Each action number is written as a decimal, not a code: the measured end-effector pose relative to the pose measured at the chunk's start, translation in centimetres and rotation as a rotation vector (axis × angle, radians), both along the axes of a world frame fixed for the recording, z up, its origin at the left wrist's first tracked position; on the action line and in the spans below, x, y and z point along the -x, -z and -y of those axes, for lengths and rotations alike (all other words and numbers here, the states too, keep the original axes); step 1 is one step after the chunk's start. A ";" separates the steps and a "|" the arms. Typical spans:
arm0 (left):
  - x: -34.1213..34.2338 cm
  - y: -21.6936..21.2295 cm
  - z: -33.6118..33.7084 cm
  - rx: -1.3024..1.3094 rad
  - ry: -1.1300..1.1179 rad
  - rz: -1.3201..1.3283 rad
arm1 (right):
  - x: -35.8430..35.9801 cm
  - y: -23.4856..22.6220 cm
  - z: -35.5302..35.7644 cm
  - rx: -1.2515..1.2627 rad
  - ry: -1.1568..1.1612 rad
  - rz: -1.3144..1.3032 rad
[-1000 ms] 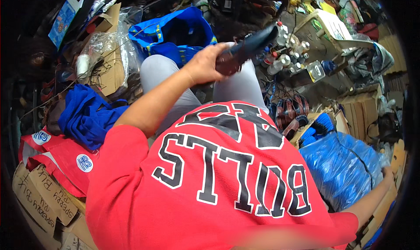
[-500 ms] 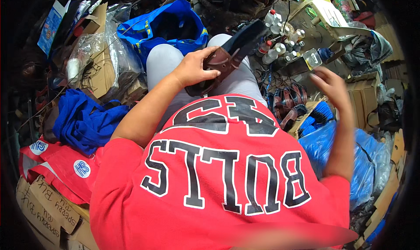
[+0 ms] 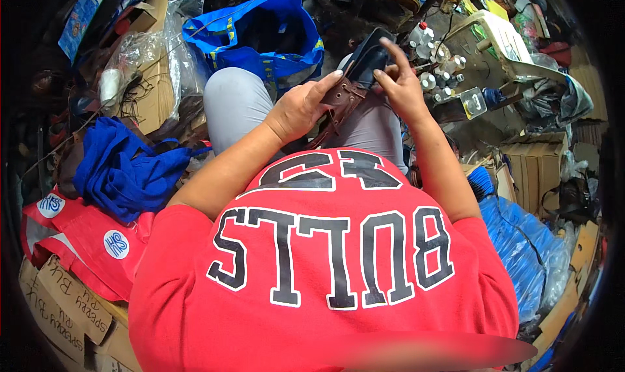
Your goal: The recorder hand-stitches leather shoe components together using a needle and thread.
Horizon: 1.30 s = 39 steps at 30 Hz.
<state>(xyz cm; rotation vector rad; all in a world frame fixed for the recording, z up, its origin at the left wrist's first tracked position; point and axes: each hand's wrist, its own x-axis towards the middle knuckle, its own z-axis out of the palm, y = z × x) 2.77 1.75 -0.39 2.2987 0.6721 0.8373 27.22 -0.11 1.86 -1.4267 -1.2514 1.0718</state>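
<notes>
Over my lap is a brown leather shoe (image 3: 345,97) with metal eyelets and a long dark, smooth part pointing up and away from me. My left hand (image 3: 299,110) grips its brown eyelet end, thumb lying along the leather. At the dark part, my right hand (image 3: 402,88) has its index finger stretched along the edge and its thumb lower down, with the other fingers curled. What lies under my right fingers is hidden.
An open blue bag (image 3: 267,43) stands beyond my left knee. Several small capped bottles (image 3: 443,66) cluster at the far right, near a pale plastic chair (image 3: 501,36) and a clear square container (image 3: 473,103). Blue cloth (image 3: 127,170) lies left; a blue plastic-wrapped bundle (image 3: 514,248) lies right.
My right hand has moved from beside the clear container on the right to the shoe's dark part. The shoe has turned slightly and shifted right in my left hand.
</notes>
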 end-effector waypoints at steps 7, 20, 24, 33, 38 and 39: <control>1.3 6.9 -4.8 0.256 -0.470 -0.191 | 0.0 1.3 2.2 -0.053 -0.132 -0.033; 2.2 -3.9 -6.5 0.169 -0.387 0.187 | -1.7 -1.0 -0.4 -0.029 0.012 -0.269; 3.4 0.6 -9.6 0.897 -0.406 0.075 | -0.4 -1.9 -0.2 0.180 -0.015 -0.211; -3.9 -5.6 -6.5 0.128 -0.298 -0.153 | 0.1 0.6 -0.2 0.215 -0.086 -0.086; -5.2 -2.7 -7.6 0.317 -0.090 -0.556 | -0.5 1.5 -0.3 0.204 -0.093 -0.359; -4.4 -3.1 -8.4 0.405 -0.079 -0.519 | -1.4 2.2 -0.4 0.244 -0.141 -0.398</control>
